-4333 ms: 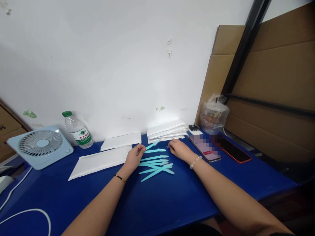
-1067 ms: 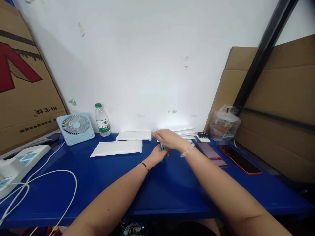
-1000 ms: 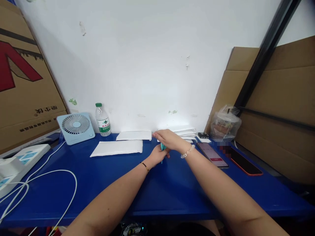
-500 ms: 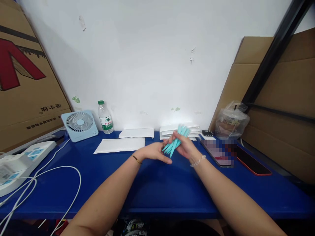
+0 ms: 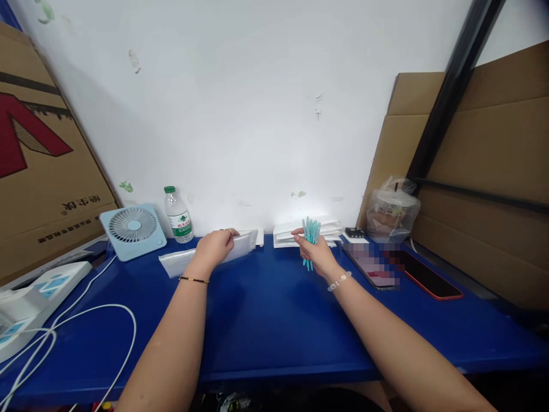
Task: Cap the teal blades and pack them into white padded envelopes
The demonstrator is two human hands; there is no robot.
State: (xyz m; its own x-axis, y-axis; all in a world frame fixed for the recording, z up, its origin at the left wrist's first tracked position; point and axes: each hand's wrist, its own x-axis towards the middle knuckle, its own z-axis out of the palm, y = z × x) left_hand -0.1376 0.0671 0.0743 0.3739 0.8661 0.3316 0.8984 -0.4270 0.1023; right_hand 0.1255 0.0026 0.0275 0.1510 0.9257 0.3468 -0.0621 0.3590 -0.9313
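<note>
My right hand (image 5: 316, 256) is closed around a bundle of several thin teal plastic sticks (image 5: 310, 236), held upright above the blue table (image 5: 274, 320). My left hand (image 5: 214, 247) grips a white padded envelope (image 5: 240, 246) and has it lifted off the table at its near edge. A stack of white envelopes (image 5: 326, 230) lies against the wall just behind my right hand. Another white envelope edge (image 5: 258, 236) shows behind the lifted one.
A small pale-blue fan (image 5: 132, 229) and a water bottle (image 5: 179, 215) stand at the back left. A white power strip (image 5: 30, 297) with cables (image 5: 98, 320) lies far left. Two phones (image 5: 429, 274) and a bagged drink cup (image 5: 392, 209) sit at right, beside cardboard (image 5: 480, 171).
The teal sticks went from lying spread on the table to gathered in my right hand. My left hand left the bundle, moved left and picked up a white envelope.
</note>
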